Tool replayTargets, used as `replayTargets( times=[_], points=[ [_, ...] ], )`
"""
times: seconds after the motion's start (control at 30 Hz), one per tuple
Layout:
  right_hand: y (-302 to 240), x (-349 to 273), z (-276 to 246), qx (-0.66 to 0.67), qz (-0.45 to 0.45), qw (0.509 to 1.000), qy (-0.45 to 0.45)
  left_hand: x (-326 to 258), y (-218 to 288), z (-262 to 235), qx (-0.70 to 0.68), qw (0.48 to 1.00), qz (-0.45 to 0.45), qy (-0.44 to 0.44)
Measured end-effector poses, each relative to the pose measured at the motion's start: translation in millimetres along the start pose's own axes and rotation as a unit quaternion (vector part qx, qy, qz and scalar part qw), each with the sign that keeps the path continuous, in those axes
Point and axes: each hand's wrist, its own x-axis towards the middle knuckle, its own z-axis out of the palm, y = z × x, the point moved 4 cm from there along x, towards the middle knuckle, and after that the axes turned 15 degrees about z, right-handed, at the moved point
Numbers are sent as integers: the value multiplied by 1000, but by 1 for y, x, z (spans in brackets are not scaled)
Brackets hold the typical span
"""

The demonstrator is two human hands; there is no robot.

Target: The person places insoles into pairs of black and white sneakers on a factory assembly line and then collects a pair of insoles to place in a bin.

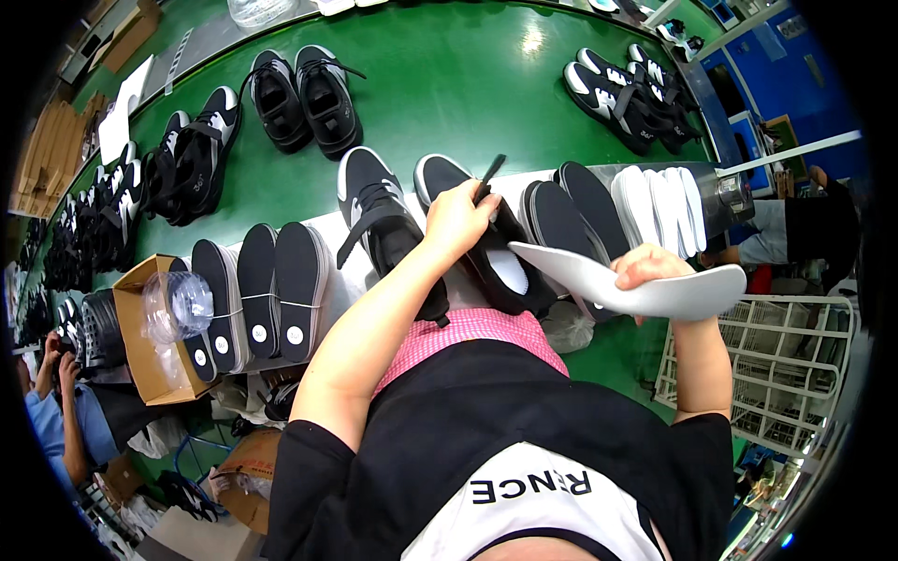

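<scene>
My left hand [456, 221] is closed on the upper of a black and grey sneaker [514, 294], at its tongue and strap. Inside that shoe's opening a pale lining shows. Held up by my right hand [649, 266] is a light grey-white insole [697, 295], its narrower end pointing at the shoe's opening. The matching sneaker [369, 178] lies just left of my left hand, with a black strap across it. Beyond my right hand are black insoles [591, 198] in stacks and a row of white insoles [659, 210].
Bundled black insoles [297, 290] and an open cardboard box [140, 365] with clear plastic lie to the left. More sneakers [304, 98] stand on the green table [449, 75]. A white wire rack [786, 365] is at right. Another person [70, 421] works at far left.
</scene>
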Motion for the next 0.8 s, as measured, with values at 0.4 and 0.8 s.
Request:
replayTargets(
  times=[0.4,0.8],
  points=[
    [16,117,67,-587,-127,693,400,-8,3,10,-31,999,-5,-21],
    [11,133,68,-625,-73,702,334,-12,-1,12,-37,999,16,33]
  ],
)
